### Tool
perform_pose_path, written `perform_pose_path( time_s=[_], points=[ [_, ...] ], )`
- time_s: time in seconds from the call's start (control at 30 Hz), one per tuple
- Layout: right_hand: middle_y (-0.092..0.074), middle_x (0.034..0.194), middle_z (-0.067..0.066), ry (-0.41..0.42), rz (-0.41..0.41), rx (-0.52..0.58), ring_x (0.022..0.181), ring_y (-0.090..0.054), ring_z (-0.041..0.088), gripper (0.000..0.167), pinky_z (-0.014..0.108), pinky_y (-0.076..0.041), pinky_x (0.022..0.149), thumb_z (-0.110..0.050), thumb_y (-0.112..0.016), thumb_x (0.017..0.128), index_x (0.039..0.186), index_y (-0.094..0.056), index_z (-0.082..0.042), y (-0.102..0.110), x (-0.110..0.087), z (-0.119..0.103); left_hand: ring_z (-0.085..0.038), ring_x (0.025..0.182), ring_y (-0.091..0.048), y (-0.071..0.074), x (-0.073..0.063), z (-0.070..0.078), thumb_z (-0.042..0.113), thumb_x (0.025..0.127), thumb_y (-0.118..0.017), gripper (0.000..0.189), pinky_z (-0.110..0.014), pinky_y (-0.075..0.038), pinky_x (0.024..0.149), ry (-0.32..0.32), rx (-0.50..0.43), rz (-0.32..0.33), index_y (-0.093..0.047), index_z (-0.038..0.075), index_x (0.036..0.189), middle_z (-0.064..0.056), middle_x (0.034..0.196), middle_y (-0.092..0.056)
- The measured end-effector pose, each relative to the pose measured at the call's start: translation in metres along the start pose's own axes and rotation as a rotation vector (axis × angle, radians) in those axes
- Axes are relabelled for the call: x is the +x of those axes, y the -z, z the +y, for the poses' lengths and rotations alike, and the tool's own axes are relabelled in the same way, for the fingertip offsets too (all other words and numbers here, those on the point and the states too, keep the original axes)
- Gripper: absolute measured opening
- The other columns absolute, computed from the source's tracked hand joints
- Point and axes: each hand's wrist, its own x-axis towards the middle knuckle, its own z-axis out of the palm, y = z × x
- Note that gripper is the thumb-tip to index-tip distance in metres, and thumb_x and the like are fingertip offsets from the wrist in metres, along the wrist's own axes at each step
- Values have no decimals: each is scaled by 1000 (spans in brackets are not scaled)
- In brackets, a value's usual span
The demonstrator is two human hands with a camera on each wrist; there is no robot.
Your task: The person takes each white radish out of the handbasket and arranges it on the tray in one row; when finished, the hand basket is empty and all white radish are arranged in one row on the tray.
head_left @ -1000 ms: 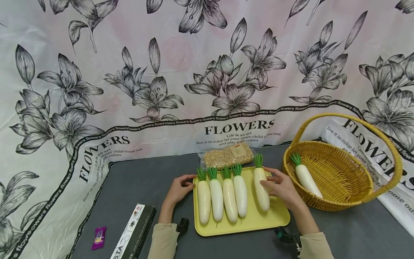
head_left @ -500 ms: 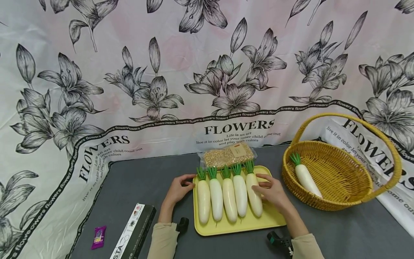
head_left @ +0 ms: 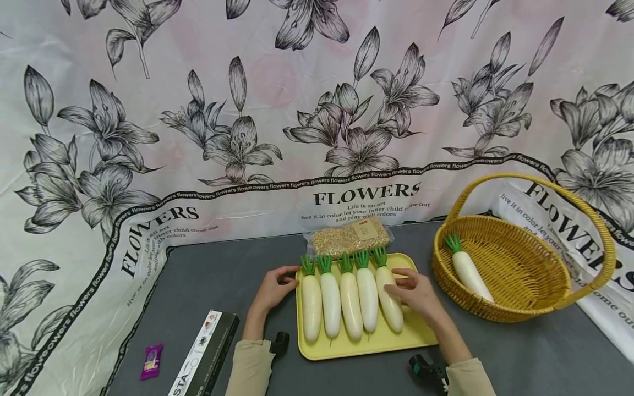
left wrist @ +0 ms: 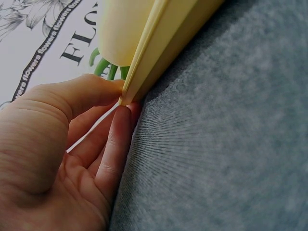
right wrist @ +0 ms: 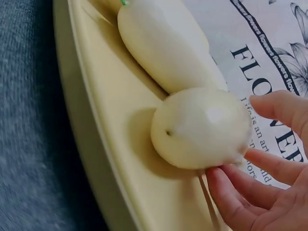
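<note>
Several white radishes with green tops lie side by side on a yellow tray (head_left: 342, 352). My right hand (head_left: 418, 291) holds the rightmost radish (head_left: 389, 305) from its right side, thumb over it and fingers low along its flank. In the right wrist view this radish (right wrist: 199, 130) shows its rounded tip end-on, with fingertips right at its underside. My left hand (head_left: 272, 289) pinches the tray's left rim near the far corner. In the left wrist view the thumb lies on top of the tray rim (left wrist: 139, 72) and the fingers lie below it.
A yellow wicker basket (head_left: 510, 313) with a tall handle stands at the right, holding one white radish (head_left: 470, 275). Behind the tray lies a clear bag of grains (head_left: 337, 240). A long black-and-white box (head_left: 205, 352) and a small purple packet (head_left: 151, 362) are at the left.
My right hand has moved the rightmost radish left, beside the others in the row, and has then stayed nearly still. The left hand has kept its place on the tray rim.
</note>
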Motion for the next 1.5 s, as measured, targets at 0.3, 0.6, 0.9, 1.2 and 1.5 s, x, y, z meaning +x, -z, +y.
perform_pose_path(
  time_s=[0.3, 0.6, 0.9, 1.2, 1.5],
  points=[
    [-54, 131, 30, -22, 39, -2, 114, -59, 39, 56, 41, -56, 81, -25, -66, 96, 141, -49, 4, 11, 1, -4, -21, 85, -67, -1, 0, 1, 4, 89, -70, 34, -34, -50, 77, 4, 6, -1, -69, 6, 123, -12, 106, -70],
    [-58, 120, 29, -15, -2, 46, 98, -66, 29, 50, 42, -57, 76, -11, -67, 94, 136, -50, 10, 10, -1, -3, -20, 85, -67, -1, -1, -1, 5, 89, -70, 33, -36, -52, 78, 2, 16, 5, -70, 7, 123, -10, 102, -71],
    [-59, 119, 29, -11, -16, 53, 98, -66, 32, 51, 44, -57, 77, -12, -67, 95, 137, -48, 11, 10, -1, -4, -20, 84, -67, -1, -1, -2, 4, 89, -70, 34, -36, -51, 77, 13, 8, 2, -70, 7, 123, -8, 97, -72],
    [-59, 122, 30, 50, 1, -2, 104, -64, 39, 49, 44, -56, 81, -16, -63, 98, 137, -49, 9, 22, 2, -20, -20, 85, -67, -1, 0, -1, 5, 90, -70, 34, -37, -51, 77, 10, 14, 3, -70, 8, 123, -8, 97, -72],
    [-57, 127, 29, 95, 16, -36, 112, -60, 41, 53, 41, -55, 85, -25, -61, 100, 139, -47, 7, 45, 7, -38, -20, 86, -67, -1, -1, -1, 5, 89, -70, 34, -37, -52, 78, 3, 15, 3, -70, 7, 123, -10, 102, -72]
  ],
)
